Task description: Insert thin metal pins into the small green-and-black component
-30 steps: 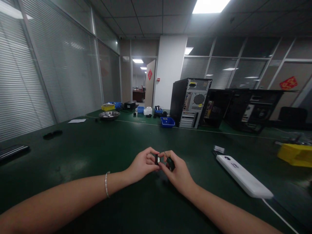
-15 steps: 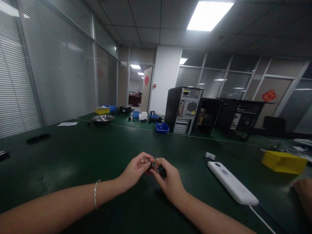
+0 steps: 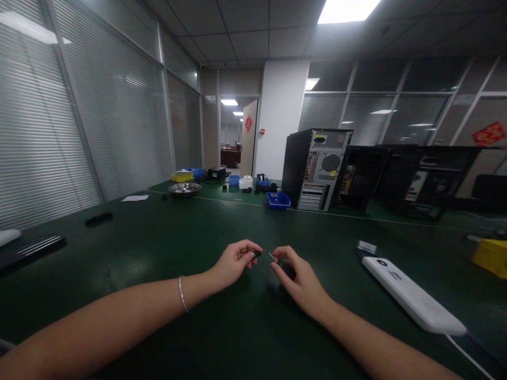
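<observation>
Left hand grip pinched on small dark part; right hand grip clamped on thin tool, above green surface. I judge part light, rigid, slippery; hold by edges.

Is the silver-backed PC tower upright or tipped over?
Upright. The tower stands on its base on the green table, its rear panel, with fan grille and ports stacked vertically, facing the camera.
</observation>
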Demonstrator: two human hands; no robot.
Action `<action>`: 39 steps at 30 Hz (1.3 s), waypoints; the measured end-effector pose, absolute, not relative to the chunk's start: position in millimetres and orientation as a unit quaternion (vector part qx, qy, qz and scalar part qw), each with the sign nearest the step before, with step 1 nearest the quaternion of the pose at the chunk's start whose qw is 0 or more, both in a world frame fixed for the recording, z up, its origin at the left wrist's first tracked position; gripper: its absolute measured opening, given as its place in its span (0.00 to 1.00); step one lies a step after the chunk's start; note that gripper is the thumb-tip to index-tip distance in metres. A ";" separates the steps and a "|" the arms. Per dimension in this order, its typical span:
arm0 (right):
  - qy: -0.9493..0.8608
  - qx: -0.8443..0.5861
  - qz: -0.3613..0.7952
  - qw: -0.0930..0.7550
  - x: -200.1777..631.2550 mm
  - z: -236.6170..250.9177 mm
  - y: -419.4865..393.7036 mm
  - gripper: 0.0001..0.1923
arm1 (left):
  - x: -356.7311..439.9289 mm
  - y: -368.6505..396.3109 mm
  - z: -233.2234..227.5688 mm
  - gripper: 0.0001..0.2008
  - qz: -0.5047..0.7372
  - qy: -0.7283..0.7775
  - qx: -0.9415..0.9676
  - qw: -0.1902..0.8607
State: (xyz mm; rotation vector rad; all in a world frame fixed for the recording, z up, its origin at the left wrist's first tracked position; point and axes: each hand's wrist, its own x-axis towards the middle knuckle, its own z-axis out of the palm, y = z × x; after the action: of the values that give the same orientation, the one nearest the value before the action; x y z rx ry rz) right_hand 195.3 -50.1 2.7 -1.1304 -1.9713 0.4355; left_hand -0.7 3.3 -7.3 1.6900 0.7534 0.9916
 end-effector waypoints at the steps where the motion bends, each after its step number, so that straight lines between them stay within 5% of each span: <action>1: -0.781 -0.444 0.184 0.400 196.4 3.0 -49.5 0.06 | -0.4 2.9 -7.3 0.10 0.400 0.310 0.699 0.505; 39: -0.832 -0.390 0.153 0.364 200.9 6.3 -48.8 0.16 | -7.7 -0.5 -7.1 0.13 0.395 0.274 0.723 0.495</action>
State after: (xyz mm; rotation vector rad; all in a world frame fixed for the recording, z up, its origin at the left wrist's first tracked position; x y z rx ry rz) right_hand 200.9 -48.8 6.3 -1.0038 -2.1400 0.3932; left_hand -7.7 -0.5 -7.1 1.7533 0.6648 0.9583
